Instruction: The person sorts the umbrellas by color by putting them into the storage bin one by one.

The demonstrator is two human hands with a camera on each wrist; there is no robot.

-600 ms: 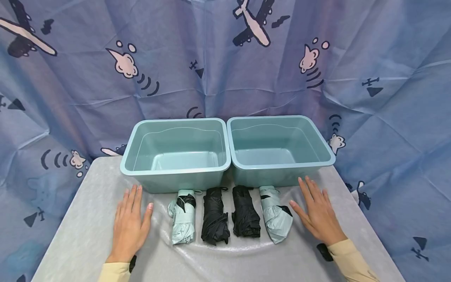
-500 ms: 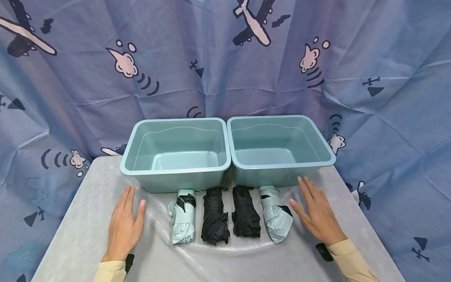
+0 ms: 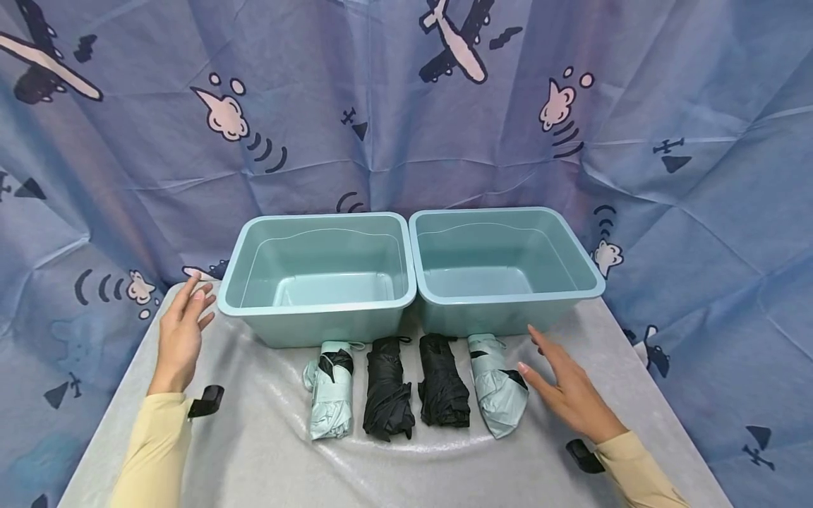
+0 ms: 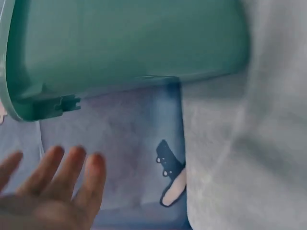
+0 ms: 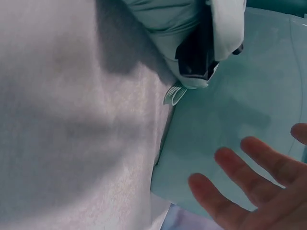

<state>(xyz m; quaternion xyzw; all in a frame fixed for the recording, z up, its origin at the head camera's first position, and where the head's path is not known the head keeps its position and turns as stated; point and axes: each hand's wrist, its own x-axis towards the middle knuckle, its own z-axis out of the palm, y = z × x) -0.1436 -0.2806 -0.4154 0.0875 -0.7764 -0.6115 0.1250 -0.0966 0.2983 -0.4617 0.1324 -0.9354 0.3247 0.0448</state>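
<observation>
A blue curtain (image 3: 432, 144) printed with airplanes filled the upper frame and ran down both sides. Below it spread a table under a pale cover (image 3: 394, 469). Two green bins stood side by side at the center: the left bin (image 3: 317, 326) and the right bin (image 3: 502, 317). The left hand (image 3: 181, 337), at middle left, hung near the left bin's outer side, fingers spread and slightly bent. The right hand (image 3: 574, 389), at lower right, had fingers and thumb spread near the right bin's front; contact could not be told. In a row at lower center lay four folded umbrellas: a pale green one (image 3: 332, 409), two black ones (image 3: 388, 395) and, nearest the right hand, another pale green one (image 3: 500, 403). Each wrist wore a small black device (image 3: 206, 401).
</observation>
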